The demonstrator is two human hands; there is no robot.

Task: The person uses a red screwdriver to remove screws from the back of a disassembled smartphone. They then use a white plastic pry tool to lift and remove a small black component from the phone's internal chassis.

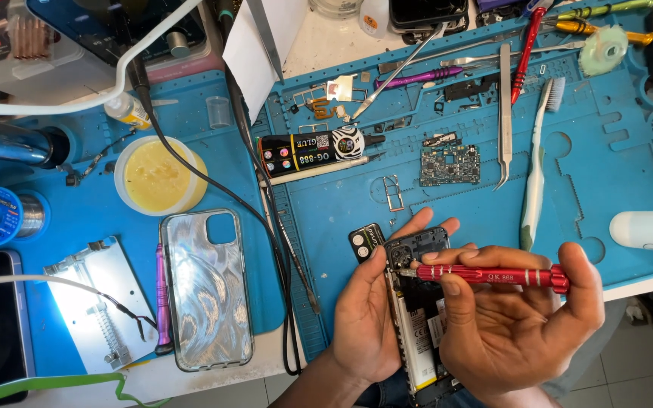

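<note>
Head view: left hand [368, 317] at about 6 o'clock, cradling an opened phone [417, 302] from beneath, fingers [425, 224] curled up around its far edge, thumb against the near side. Phone held above the table edge, back cover off, battery and camera block exposed. Right hand [508, 325] at 5 o'clock, fingers pinched around a red screwdriver [493, 275], lying nearly level, tip at the phone's upper part near the camera block. Just beside the phone's top corner at 9 o'clock, a small black camera cover [365, 242] on the blue work mat [606, 181]. Farther up at 12 o'clock, a small circuit board [450, 165] and a SIM tray [394, 193], well apart from both hands. At 11 o'clock, a black glue tube [315, 151]. At 1 o'clock, steel tweezers [505, 113] and a white toothbrush [536, 174]. At 9 o'clock, a clear phone case [205, 291], with a round tub of yellow paste [159, 175] above it
</note>
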